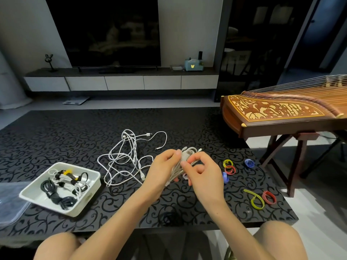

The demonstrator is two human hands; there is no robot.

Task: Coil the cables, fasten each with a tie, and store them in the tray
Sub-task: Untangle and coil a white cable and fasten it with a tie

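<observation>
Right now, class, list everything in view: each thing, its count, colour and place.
table: one, black patterned, centre
tray: one, white, table's left, holds tied cables
loose cables: tangled heap, white, mid-table
coiled cable: one, white, between both hands
ties: six, yellow, red, blue, table's right
zither: one, brown, right of table
television: one, black, far wall
left hand: one, grips coiled cable
right hand: one, pinches coiled cable

blue tie (225, 177) half hidden behind right hand (204, 175), zither (277, 109) cut by right edge
</observation>
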